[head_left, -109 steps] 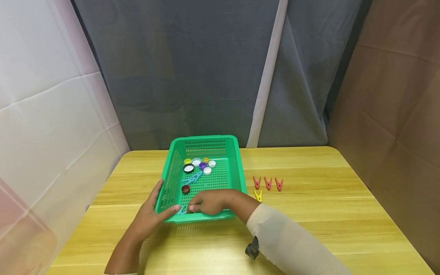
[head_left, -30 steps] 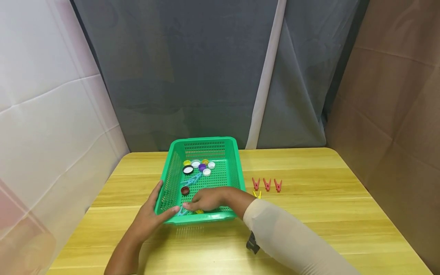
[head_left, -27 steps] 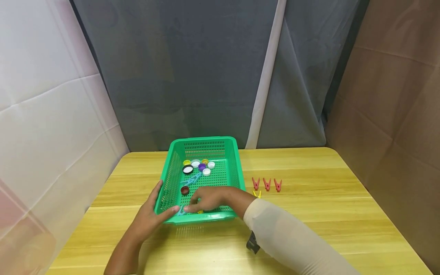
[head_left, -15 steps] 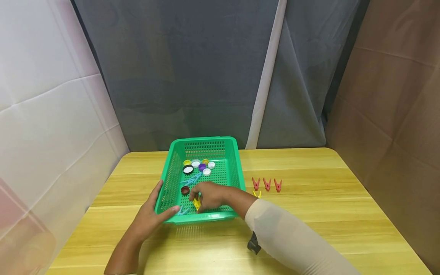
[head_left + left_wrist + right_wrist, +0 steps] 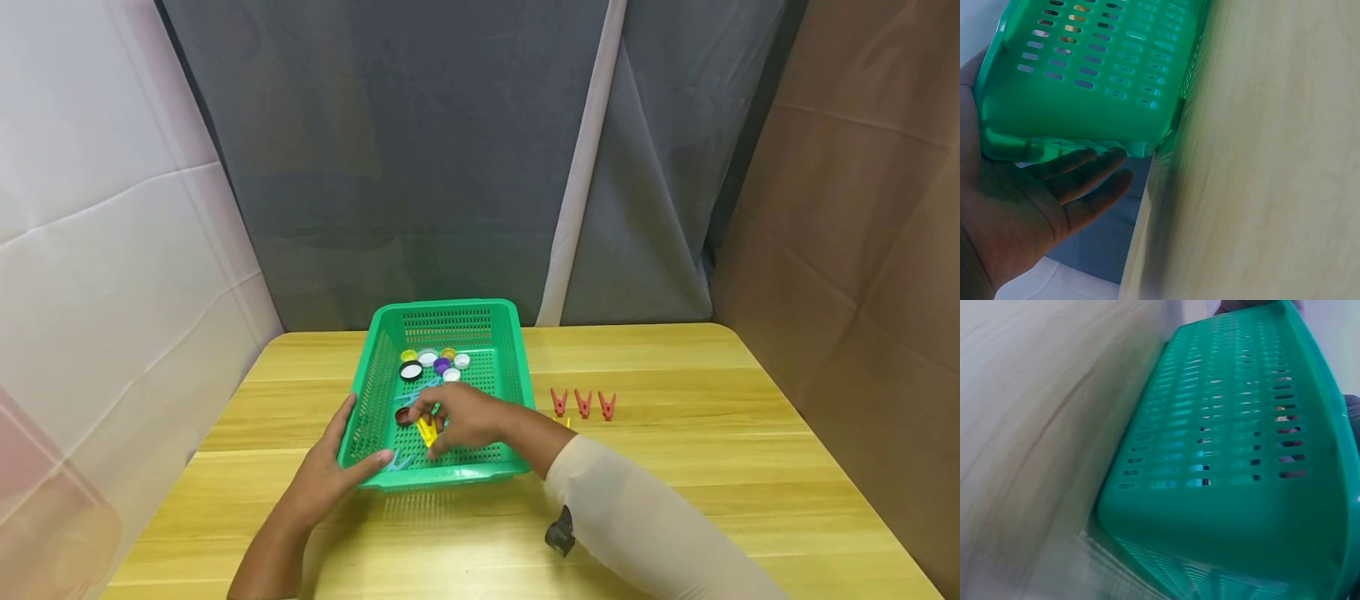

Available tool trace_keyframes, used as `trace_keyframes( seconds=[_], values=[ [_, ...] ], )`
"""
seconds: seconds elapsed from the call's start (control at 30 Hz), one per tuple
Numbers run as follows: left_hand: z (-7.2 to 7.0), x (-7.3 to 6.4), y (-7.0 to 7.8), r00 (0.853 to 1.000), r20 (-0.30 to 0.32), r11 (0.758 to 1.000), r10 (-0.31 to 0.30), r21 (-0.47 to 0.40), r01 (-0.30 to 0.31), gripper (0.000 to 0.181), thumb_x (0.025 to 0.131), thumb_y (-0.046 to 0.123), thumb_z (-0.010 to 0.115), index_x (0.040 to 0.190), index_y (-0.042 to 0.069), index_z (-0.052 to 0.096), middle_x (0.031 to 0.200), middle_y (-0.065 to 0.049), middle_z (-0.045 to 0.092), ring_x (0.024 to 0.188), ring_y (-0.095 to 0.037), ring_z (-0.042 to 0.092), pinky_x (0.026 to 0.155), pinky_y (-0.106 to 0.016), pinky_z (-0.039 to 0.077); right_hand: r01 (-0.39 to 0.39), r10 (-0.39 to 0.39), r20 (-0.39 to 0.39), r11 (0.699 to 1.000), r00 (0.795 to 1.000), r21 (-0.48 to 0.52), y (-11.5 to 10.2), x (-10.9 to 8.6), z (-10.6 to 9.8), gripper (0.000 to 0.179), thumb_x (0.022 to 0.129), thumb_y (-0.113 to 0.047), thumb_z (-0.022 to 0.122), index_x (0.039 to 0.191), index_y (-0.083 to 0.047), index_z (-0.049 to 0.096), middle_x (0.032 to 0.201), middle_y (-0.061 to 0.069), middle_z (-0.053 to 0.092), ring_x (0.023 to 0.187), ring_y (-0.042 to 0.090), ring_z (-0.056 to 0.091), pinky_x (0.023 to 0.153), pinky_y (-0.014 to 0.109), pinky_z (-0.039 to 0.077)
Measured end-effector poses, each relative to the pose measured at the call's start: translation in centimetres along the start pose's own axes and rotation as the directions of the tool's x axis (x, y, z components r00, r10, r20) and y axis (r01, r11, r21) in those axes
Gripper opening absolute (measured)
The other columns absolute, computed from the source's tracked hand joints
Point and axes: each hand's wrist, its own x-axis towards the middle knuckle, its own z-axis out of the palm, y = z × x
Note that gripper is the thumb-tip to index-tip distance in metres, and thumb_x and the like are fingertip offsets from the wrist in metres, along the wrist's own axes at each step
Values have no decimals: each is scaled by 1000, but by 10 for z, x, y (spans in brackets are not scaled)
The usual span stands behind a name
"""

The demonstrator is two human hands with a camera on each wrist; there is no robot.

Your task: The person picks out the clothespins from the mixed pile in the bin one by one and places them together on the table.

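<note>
The right hand (image 5: pixel 468 417) has a yellow clothespin (image 5: pixel 427 432) pinched between thumb and fingertips, over the near half of a green basket (image 5: pixel 450 476). The clothespin's long axis runs aslant, from upper left near the fingertips down to lower right by the thumb. The left hand (image 5: pixel 326 467) is spread at the basket's near left corner, its thumb over the rim and its fingers extended along the outside wall.

The basket is glossy moulded plastic, rectangular with rounded corners, its walls and floor pierced with rows of small slots. Inside, beside the clothespin, lies a dark red cap (image 5: pixel 403 417); farther back is a cluster of round, shallow caps (image 5: pixel 442 366) in yellow, white, orange, purple and black. One light blue clothespin (image 5: pixel 400 461) lies by the left thumb, another farther in.

On the smooth, wood-grained tabletop (image 5: pixel 750 467), three red clothespins (image 5: pixel 582 404) stand in a row, their spread ends pointing away from the person; the right forearm partly hides another yellow one.
</note>
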Motion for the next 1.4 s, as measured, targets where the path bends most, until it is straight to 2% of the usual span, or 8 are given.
trace_keyframes(
  seconds=[0.1,0.2,0.43,0.6,0.8,0.97,1.13,1.4],
  values=[
    [0,-1,0,1000,-6,1000,3,3,-3,111,101,42,76,178,26,-3,177,-30,28,150,-56,49,117,-72,44,3,-3,-14,1000,1000,8,-1,-3,-4,72,86,-5,93,151,-8,61,114,-1,64,105,23,67,81,21,55],
    [0,-1,0,1000,-9,1000,9,1,-9,111,101,42,76,178,26,-3,177,-30,29,150,-56,50,117,-73,44,13,-12,-31,1000,999,17,0,-6,-8,76,86,-6,93,155,-7,60,118,3,65,110,31,68,79,22,55],
    [1,0,-1,1000,-12,1000,21,-7,-21,111,101,41,77,178,26,-2,176,-30,31,148,-55,53,115,-71,47,18,-17,-23,999,1000,33,5,-13,-14,65,88,-13,94,146,-13,66,144,11,60,97,18,69,83,24,55],
    [1,0,1,1000,-10,1000,8,-5,-8,111,101,40,77,178,26,-2,177,-30,28,148,-55,52,115,-71,47,17,-16,-14,999,1000,31,6,-19,-18,64,89,-23,93,147,-14,67,130,7,67,102,18,67,84,27,56],
    [1,1,0,1000,1,1000,2,-8,-2,112,101,39,77,178,25,-4,178,-30,26,149,-55,50,115,-71,47,16,-15,-51,1000,999,15,9,-30,-20,56,92,-34,88,141,-13,70,113,-1,62,111,23,60,91,29,52],
    [0,1,1,1000,1,1000,2,-4,-2,113,101,40,77,178,24,-4,177,-30,26,149,-55,51,114,-69,49,49,-47,-86,999,995,16,11,-40,-22,52,92,-36,87,136,-15,71,124,5,65,122,34,57,99,41,53],
    [0,-1,0,1000,-5,1000,-3,-10,3,113,100,42,78,178,27,-3,177,-30,26,148,-55,50,113,-66,49,76,-76,-116,997,990,1,14,-48,-25,52,89,-31,89,135,-16,71,136,6,62,131,28,53,113,61,50],
    [0,-1,0,1000,-6,1000,9,-7,-9,112,101,42,77,178,28,-3,177,-31,27,149,-57,49,112,-67,49,104,-99,-167,994,981,22,21,-64,-28,48,86,-22,89,130,-15,71,134,7,61,138,31,48,112,61,50]
  ],
)
